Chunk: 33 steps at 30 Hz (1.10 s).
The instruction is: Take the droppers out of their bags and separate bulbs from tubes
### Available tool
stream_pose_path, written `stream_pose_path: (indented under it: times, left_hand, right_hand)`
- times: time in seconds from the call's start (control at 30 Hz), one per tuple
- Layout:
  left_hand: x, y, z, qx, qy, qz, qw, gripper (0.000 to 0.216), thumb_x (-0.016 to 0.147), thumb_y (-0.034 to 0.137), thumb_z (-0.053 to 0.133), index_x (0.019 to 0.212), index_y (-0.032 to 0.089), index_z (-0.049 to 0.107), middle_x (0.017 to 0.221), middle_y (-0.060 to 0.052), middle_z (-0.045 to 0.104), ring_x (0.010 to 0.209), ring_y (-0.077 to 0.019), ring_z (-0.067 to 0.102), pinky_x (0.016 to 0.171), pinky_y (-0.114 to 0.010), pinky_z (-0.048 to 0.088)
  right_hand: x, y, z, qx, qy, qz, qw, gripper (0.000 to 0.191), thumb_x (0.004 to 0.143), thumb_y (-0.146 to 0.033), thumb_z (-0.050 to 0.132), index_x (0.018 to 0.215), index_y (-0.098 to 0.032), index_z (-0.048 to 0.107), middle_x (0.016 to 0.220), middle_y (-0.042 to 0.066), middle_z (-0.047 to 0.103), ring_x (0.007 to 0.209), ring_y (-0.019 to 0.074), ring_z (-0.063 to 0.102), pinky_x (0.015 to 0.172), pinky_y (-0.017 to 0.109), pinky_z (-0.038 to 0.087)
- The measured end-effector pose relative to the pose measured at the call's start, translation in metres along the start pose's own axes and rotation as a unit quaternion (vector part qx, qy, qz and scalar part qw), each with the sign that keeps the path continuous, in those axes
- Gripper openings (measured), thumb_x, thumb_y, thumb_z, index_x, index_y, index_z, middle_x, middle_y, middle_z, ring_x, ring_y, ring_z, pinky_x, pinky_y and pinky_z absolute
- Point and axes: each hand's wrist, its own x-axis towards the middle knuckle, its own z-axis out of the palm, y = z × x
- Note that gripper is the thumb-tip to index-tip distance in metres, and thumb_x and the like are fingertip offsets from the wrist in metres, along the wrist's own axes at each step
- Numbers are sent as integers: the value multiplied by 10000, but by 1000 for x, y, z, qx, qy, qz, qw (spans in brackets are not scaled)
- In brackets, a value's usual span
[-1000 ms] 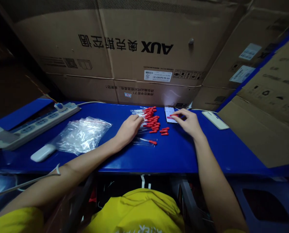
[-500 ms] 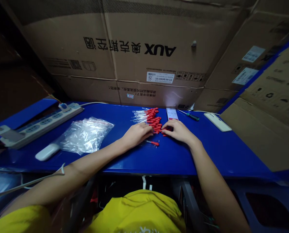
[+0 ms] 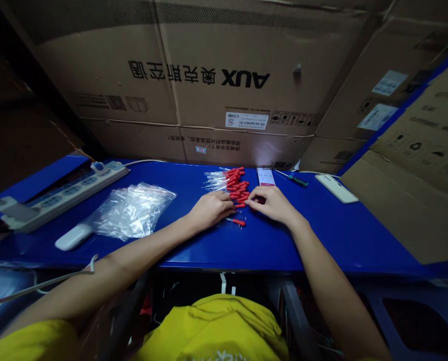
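Working the near edge of a heap of red-bulbed droppers

Nearest is a yellow shirt [image 3: 216,326], with both bare forearms reaching out over the smooth, glossy blue table [image 3: 246,250]. The left hand [image 3: 211,209] lies palm down with its fingers curled, their tips at the clear stems. The right hand [image 3: 271,203] lies just beside it, knuckles raised, fingertips among the red bulbs. The fingers hide whether either hand pinches a dropper, so I cannot tell.

One loose dropper [image 3: 237,221] lies between the hands, just in front of the heap of droppers [image 3: 234,181], which spreads away from the fingertips.

In my judgement the work goes best by taking each dropper at its soft, grippy bulb rather than its thin, slippery stem. It also helps to keep the stems parallel, and to slide them low over the table rather than lift them.

To the left lie crinkled clear bags [image 3: 132,210], a rounded white device [image 3: 73,236] and a long power strip [image 3: 62,193]. Beyond the heap are a lit phone [image 3: 266,177], a green-handled screwdriver [image 3: 297,180] and a flat white handset [image 3: 337,188]. Matt cardboard boxes [image 3: 209,75] wall the back.
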Motion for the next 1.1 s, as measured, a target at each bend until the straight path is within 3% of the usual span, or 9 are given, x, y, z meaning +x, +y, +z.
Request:
stream_pose_path:
  times: [0.17,0.33,0.5,0.6,0.9,1.1]
  left_hand:
    - [-1,-1,0,13,-4,2,1000,255,1077,319,583,964,186,770,928,-59,722,828,-190,648,740,-303,480]
    - [-4,-1,-1,5,9,-8,1000,260,1086,313,554,988,180,755,939,-65,715,841,-200,652,740,-310,487]
    - [-4,5,-9,-22,45,13,999,298,1107,377,509,1144,170,721,1095,-95,731,976,-218,677,856,-336,532]
    - [-4,6,-11,-5,61,22,998,337,1107,437,508,1178,168,699,1120,-100,734,1006,-231,681,900,-361,539]
    - [-3,6,-6,66,51,-20,996,288,1145,284,385,1100,156,639,953,-73,738,829,-195,686,755,-311,517]
    - [-7,11,-8,64,-15,-56,996,187,1091,174,408,1098,161,594,966,-90,724,823,-211,685,654,-292,483]
  right_hand:
    - [-1,-25,4,-15,-125,4,992,262,885,-472,841,897,-217,786,749,-16,704,659,132,591,654,268,374]
    - [0,-32,9,-54,-159,-1,986,175,865,-390,858,917,-236,794,788,-14,723,708,143,613,676,268,356]
    - [-2,-23,6,-22,-96,-17,995,76,934,-294,753,936,-219,766,851,11,746,743,152,631,706,268,392]
    - [-3,-19,4,4,-43,-1,999,93,965,-303,712,988,-217,739,753,-10,694,654,141,583,651,263,384]
    - [2,-20,19,71,70,-59,993,119,978,-281,704,1055,-211,762,848,18,733,679,143,612,678,275,489]
    - [5,-19,26,72,102,-97,987,73,969,-265,740,984,-202,775,873,45,759,728,171,659,698,299,527]
